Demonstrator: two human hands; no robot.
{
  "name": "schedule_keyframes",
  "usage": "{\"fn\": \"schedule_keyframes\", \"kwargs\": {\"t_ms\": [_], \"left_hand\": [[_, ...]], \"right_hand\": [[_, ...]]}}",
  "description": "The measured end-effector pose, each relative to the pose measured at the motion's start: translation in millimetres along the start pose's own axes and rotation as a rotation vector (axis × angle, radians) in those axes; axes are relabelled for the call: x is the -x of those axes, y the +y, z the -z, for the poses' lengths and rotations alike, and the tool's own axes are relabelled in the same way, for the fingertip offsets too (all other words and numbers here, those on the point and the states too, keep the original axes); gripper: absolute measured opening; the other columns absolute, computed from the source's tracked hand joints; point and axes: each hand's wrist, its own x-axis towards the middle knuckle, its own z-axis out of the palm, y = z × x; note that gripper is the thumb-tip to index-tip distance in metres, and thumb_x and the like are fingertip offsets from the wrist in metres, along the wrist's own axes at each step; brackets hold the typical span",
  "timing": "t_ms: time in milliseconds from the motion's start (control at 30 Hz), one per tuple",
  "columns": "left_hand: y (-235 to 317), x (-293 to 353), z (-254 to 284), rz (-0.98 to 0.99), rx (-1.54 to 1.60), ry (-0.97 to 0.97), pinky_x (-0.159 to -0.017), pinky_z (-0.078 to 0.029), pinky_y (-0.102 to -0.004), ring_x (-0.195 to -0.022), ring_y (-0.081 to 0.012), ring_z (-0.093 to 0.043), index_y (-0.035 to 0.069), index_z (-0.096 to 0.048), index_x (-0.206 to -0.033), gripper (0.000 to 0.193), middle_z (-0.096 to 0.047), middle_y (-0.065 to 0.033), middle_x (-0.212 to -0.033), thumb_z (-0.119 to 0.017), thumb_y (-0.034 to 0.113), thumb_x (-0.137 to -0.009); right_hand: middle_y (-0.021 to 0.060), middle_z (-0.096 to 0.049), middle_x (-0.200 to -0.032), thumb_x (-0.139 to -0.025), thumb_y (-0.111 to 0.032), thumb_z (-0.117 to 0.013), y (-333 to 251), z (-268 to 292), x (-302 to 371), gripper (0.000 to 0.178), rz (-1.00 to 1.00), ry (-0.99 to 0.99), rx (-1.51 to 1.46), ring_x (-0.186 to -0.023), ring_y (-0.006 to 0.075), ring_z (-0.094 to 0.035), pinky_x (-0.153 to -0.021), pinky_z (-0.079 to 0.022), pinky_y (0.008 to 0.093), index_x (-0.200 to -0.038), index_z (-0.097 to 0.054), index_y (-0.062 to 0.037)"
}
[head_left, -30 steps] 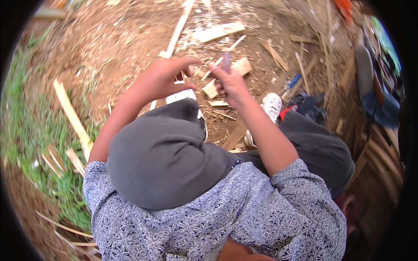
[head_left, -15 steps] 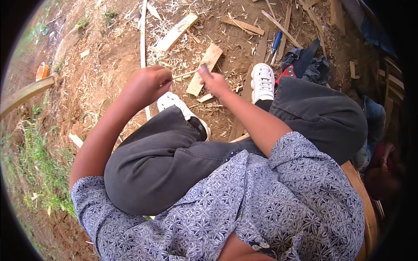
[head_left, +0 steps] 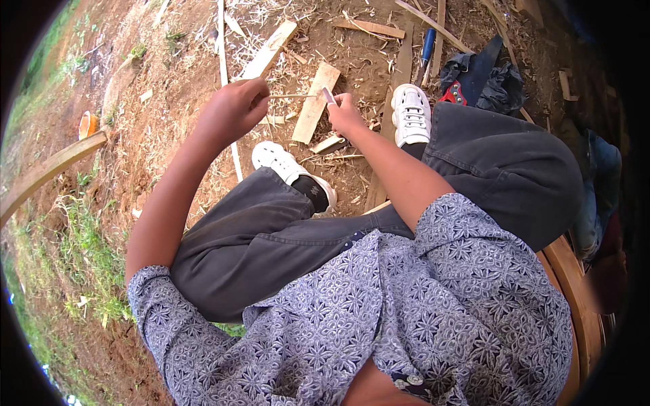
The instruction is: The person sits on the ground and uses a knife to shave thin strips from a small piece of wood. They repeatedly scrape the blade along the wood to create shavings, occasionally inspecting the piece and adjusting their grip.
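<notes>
My left hand (head_left: 237,111) is closed round one end of a thin wooden stick (head_left: 290,96), which points to the right, toward my other hand. In my right hand (head_left: 347,116) is a small knife (head_left: 328,96), its short pale blade slanting up and to the left. The blade is just past the stick's right end; whether they touch I cannot tell. The knife's handle is hidden in my fingers. Below both hands, a flat pale board (head_left: 315,105) lies on the ground.
Wood shavings and offcuts (head_left: 269,51) litter the brown soil. A blue-handled tool (head_left: 428,46) lies near a black plastic bag (head_left: 504,84) and a red item (head_left: 452,93). A curved wooden pole (head_left: 54,169) and an orange object (head_left: 88,125) are at left. Someone's blue jeans (head_left: 596,193) show at right.
My left hand has turned and risen slightly with the stick. My right hand has moved a little to the right with the knife, away from the left one. The view has shifted slightly.
</notes>
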Motion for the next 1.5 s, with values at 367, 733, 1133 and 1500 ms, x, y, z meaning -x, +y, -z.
{"fn": "schedule_keyframes", "kwargs": {"t_ms": [367,733,1133,1500], "left_hand": [[-9,-8,-35,-0.025,-0.230,0.049,-0.077,-0.057,-0.0443,-0.085,-0.0346,-0.071,0.007,-0.065,-0.119,0.026,-0.071,-0.0144,-0.092,-0.054,0.024,-0.102],[-25,-23,-38,-0.001,-0.331,-0.032,-0.061,-0.056,-0.0457,-0.071,-0.0327,-0.071,0.005,-0.064,-0.084,0.020,-0.068,-0.0127,-0.076,-0.061,0.021,-0.097],[-53,-10,-52,-0.025,-0.189,0.058,-0.063,-0.057,-0.0463,-0.069,-0.0343,-0.070,0.005,-0.068,-0.087,0.019,-0.069,-0.0151,-0.074,-0.062,0.021,-0.097],[-54,-4,-51,-0.001,-0.096,0.079,-0.068,-0.055,-0.0460,-0.072,-0.0363,-0.069,0.006,-0.070,-0.096,0.022,-0.070,-0.0158,-0.078,-0.062,0.026,-0.100]], "right_hand": [[0.0188,-0.070,-0.104,-0.095,-0.028,-0.056,1,-9,-4,0.043,0.144,0.019,0.091,-0.095,0.0345,-0.070,-0.086,-0.053,0.0442,-0.134,-0.052,-0.0125],[0.0178,-0.071,-0.098,-0.098,-0.026,-0.058,-27,-31,8,0.034,0.283,0.061,0.174,-0.089,0.0317,-0.070,-0.083,-0.053,0.0442,-0.129,-0.055,-0.0132],[0.0193,-0.072,-0.109,-0.098,-0.020,-0.058,-65,-50,34,0.033,0.426,0.011,0.136,-0.099,0.0326,-0.071,-0.090,-0.053,0.0417,-0.129,-0.057,-0.0094],[0.0159,-0.072,-0.106,-0.098,-0.021,-0.060,-75,-43,52,0.033,0.346,-0.088,0.134,-0.093,0.0313,-0.071,-0.083,-0.053,0.0439,-0.129,-0.058,-0.0104]]}}
